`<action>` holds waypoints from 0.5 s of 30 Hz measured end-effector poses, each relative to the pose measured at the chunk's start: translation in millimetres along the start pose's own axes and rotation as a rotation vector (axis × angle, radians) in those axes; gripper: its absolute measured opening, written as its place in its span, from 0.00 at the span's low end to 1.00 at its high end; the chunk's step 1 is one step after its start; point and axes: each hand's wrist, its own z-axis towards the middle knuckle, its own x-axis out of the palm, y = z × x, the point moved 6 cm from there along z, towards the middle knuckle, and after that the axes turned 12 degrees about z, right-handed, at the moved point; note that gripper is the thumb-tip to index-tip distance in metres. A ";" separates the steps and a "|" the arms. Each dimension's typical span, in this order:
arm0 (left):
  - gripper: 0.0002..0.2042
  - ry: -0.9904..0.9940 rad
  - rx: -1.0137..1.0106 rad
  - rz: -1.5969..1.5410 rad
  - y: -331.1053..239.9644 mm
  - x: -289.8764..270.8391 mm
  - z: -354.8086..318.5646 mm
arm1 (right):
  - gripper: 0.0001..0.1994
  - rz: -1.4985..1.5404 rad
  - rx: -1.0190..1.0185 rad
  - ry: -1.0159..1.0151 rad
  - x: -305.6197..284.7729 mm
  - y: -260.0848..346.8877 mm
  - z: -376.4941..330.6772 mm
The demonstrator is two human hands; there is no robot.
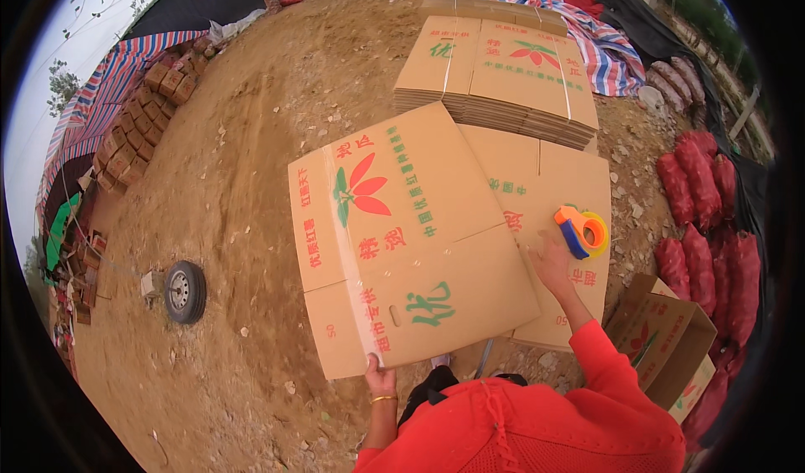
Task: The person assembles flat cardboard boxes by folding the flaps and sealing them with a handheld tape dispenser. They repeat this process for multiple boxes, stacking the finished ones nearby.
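Left hand (381, 378) pinches flat carton (419, 251) at lower edge; right hand (551, 262) at right edge, grip unclear; 1 box (665, 329) opened out, stack (511, 64) unopened

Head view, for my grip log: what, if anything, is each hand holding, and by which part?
Left hand holds the flat carton by its near edge. Right hand is at the carton's right edge; grip unclear.

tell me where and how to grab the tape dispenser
I'd grip the tape dispenser by its round yellow rim, coming from the right: that curved edge looks exposed, while the right hand and the held carton are on its left.
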 end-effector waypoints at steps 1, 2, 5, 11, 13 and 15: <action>0.20 0.008 -0.017 -0.007 1.0 0.5 1.1 | 0.24 0.057 0.071 0.013 12.6 -2.4 0.4; 0.20 0.016 -0.032 -0.016 2.8 1.4 2.3 | 0.25 0.087 0.165 0.049 22.7 -7.9 2.2; 0.20 -0.002 -0.018 0.005 -4.6 -5.6 5.4 | 0.27 0.190 0.379 0.142 58.6 -9.3 16.1; 0.19 -0.015 -0.063 0.019 -9.1 -13.6 -3.7 | 0.27 0.125 0.442 0.193 83.7 -18.1 36.5; 0.19 -0.036 -0.070 0.003 -8.3 -10.0 -5.0 | 0.28 0.154 0.404 0.214 89.6 -30.8 42.7; 0.19 -0.052 -0.045 0.021 -1.8 0.9 -7.2 | 0.28 0.364 0.541 0.351 104.0 -67.1 42.9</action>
